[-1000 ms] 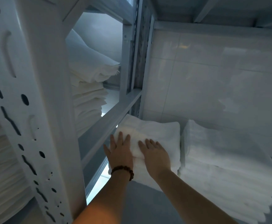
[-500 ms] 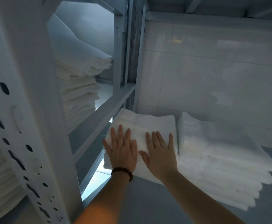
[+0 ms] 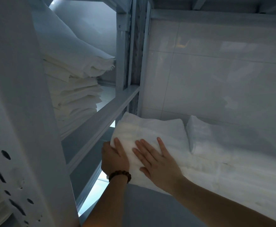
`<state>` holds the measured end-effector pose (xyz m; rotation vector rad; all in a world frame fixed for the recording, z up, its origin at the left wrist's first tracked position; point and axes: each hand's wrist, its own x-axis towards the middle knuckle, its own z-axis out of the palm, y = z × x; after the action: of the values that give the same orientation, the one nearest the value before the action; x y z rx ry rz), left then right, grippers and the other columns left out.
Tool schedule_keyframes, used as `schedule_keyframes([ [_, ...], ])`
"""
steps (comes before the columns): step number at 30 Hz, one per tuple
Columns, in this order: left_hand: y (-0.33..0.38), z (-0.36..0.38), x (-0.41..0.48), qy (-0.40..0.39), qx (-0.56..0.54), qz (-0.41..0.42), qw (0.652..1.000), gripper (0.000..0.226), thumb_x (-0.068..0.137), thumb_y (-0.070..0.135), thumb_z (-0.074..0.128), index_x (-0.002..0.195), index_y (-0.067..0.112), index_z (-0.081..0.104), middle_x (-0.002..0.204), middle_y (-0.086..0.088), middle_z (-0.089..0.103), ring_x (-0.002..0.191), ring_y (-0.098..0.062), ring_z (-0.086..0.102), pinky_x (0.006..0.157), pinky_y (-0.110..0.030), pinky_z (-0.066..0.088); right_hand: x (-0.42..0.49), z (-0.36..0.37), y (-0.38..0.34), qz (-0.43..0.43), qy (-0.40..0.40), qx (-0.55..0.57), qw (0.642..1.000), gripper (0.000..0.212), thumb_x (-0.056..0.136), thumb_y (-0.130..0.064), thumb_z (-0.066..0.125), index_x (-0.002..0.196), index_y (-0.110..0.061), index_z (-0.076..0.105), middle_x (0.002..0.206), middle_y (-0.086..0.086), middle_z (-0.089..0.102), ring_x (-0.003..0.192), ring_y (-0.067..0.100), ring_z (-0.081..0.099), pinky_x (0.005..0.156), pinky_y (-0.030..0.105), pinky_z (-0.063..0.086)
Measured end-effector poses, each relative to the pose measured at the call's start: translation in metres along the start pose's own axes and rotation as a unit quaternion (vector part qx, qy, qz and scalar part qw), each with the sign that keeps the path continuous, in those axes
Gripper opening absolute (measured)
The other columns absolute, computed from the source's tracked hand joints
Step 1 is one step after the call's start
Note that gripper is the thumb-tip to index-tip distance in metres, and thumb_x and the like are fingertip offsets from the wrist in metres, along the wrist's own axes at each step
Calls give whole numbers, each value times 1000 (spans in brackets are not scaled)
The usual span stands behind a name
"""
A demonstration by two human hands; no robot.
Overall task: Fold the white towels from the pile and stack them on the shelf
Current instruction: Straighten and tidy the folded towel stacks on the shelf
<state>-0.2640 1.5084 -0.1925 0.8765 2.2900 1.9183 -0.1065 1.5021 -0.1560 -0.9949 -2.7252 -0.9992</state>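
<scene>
Squaring a folded towel (image 3: pixel 152 130) on the shelf (image 3: pixel 142 203), centre frame: right hand (image 3: pixel 158 163) flat, fingers (image 3: pixel 161 142) spread; left hand (image 3: pixel 114 159) pinches its nine o'clock edge. Best to press evenly, aligning it with the stack (image 3: pixel 232 154) at three o'clock.

Two bare forearms, no sleeves, dark brown beaded bracelet (image 3: pixel 120 176) on left wrist

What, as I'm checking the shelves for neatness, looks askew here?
The towel stack in the left bay is ragged: its layer edges jut unevenly and its top cloth slopes up in a hump. The folded towel under the left hand and right hand looks square.
</scene>
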Motion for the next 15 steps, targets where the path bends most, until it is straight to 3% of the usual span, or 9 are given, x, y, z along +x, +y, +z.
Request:
schedule_keyframes([
  [3,4,0,7,6,4,-25,1000,63,85,72,13,81,19,46,69,8,52,60,-14,54,49,-20,28,8,1,-3,10,-10,5,1000,64,97,-48,29,149,-15,16,158,6,14,146,24,7,114,54,5],
  [6,11,2,3,-5,-9,-17,1000,61,83,72,31,112,22,48,97,8,53,83,-13,54,63,-29,45,14,3,-9,-20,-19,-5,1000,64,96,-49,30,148,-13,21,156,6,14,146,24,9,115,53,7],
  [7,12,3,2,-21,-1,-4,1000,57,83,69,38,114,22,48,102,6,53,87,-14,54,67,-33,49,15,4,-10,-32,-20,-12,999,63,96,-49,30,148,-13,23,156,6,14,145,24,10,115,51,5],
  [10,10,8,6,-32,9,-41,999,37,89,51,41,101,18,51,94,-1,57,76,-17,56,62,-33,49,17,2,-6,-36,-19,-8,999,64,96,-50,29,147,-12,24,155,6,22,145,24,17,115,49,8],
  [12,8,9,10,-4,-37,-107,994,24,92,37,40,94,14,50,86,-2,55,65,-13,52,53,-24,35,12,1,0,7,-13,27,1000,67,95,-52,27,148,-11,20,156,10,21,144,28,18,115,52,12],
  [13,11,8,10,11,-62,-132,989,20,93,30,40,93,13,50,83,-1,54,66,-14,52,53,-23,31,7,0,3,42,-20,47,998,69,94,-53,25,149,-11,20,155,14,23,143,32,21,115,54,16],
  [15,19,4,5,32,-75,-118,990,18,94,20,40,98,8,52,89,-5,56,81,-27,58,61,-30,40,-4,3,6,89,-36,69,993,67,93,-52,25,146,-10,27,147,20,37,135,37,37,111,53,29],
])
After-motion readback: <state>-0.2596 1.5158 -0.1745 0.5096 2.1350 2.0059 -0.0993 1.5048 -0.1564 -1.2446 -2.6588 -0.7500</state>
